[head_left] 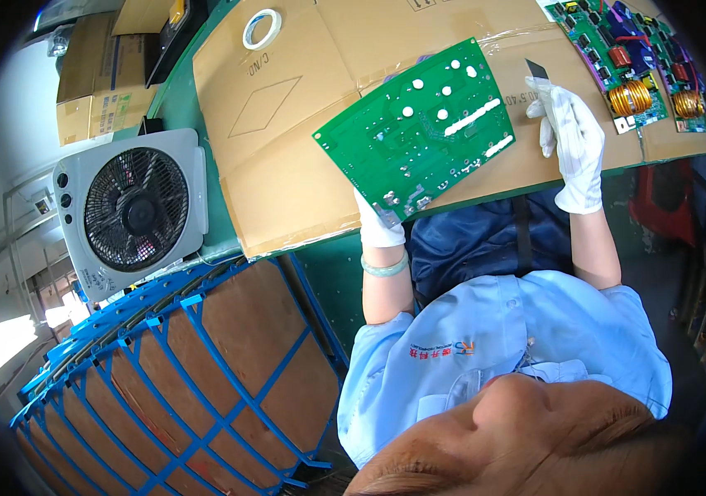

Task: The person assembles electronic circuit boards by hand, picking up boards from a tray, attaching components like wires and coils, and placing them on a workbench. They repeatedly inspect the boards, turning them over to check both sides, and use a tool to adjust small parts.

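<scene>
A green circuit board (419, 132) with white patches on its upward face is held up, tilted, over the cardboard. My left hand (378, 225), in a white glove, grips it at its near edge; the fingers are hidden beneath the board. My right hand (572, 136), also gloved in white, is to the right of the board and apart from it. Between its thumb and fingers it pinches a small dark flat blade-like piece (537, 69), whose exact kind I cannot make out.
Flattened cardboard (287, 165) covers the green table. A roll of tape (263, 30) lies at the far left. Boards with copper coils (630, 97) stand at the far right. A grey box fan (138, 207) sits at the left, above a blue wire cage (220, 422).
</scene>
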Demonstrator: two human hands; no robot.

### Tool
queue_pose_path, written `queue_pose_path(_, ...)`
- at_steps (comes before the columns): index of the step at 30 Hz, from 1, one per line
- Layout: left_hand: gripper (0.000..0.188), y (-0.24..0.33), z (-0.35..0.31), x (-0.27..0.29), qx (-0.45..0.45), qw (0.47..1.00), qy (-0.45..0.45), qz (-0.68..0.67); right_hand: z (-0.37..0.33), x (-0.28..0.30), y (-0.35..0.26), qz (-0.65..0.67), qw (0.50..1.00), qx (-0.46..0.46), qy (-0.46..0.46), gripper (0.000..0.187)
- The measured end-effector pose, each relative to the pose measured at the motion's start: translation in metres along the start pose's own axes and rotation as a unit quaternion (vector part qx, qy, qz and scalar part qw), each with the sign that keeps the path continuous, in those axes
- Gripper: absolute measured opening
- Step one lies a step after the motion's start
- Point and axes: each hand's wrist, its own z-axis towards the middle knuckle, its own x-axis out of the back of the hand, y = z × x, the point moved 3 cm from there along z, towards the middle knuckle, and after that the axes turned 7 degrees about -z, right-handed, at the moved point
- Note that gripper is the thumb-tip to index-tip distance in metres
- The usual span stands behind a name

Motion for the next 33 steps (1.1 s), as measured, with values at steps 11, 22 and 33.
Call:
queue_pose_path(11, 0.045, 0.004, -0.004, 0.009, -0.001, 1.0, 0.007, 0.017, -0.001, 0.002, 0.009, -0.017, 0.998, 0.004, -0.062, 0.034)
queue_pose_path(22, 0.044, 0.007, -0.005, 0.013, -0.007, 0.999, 0.008, 0.03, -0.003, 0.002, 0.006, -0.021, 0.997, -0.012, -0.073, 0.033)
queue_pose_path(33, 0.042, -0.003, -0.007, 0.028, -0.038, 0.999, 0.016, 0.026, 0.002, 0.003, 0.006, -0.056, 0.996, 0.015, -0.07, 0.03)
